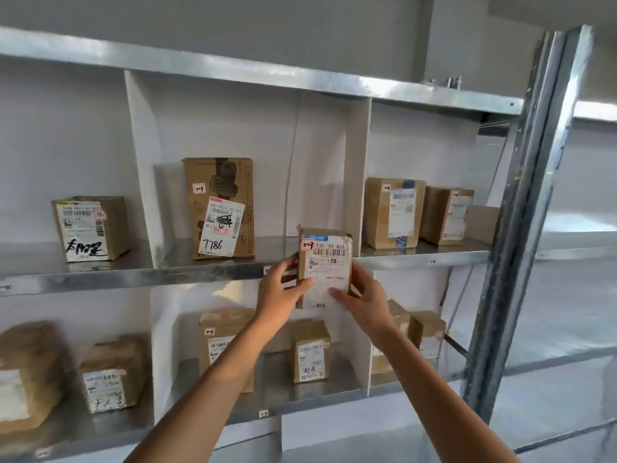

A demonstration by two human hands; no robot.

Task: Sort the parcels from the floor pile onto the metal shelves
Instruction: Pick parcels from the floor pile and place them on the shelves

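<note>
Placement: parcel at shelf lip, both hands on it

Parcel (325, 262) upright, label facing the camera, handwritten tag "1-3". Left hand (280, 290) grips its left edge, thumb on the label. Right hand (362, 300) grips its lower right corner. The parcel's base hangs below the front edge of the shelf (133, 277); it does not look set down yet.

Judgement: sorting is done for this one and shelving is in hand. The tall box (222, 208) up and left of the left hand bears the same "1-3" tag, so this bay looks like the target. Next move calls for a lift over the lip, a push inward just beyond the hands, then letting go.

Count:
- held: 1
- level with the hands: 1 far left, 1 tall box, 3 right of the right hand
- lower shelf (280, 389), beneath the hands: 2 left, 2 middle, at least 2 right (partly behind the right forearm)
- floor pile: not in view
</note>
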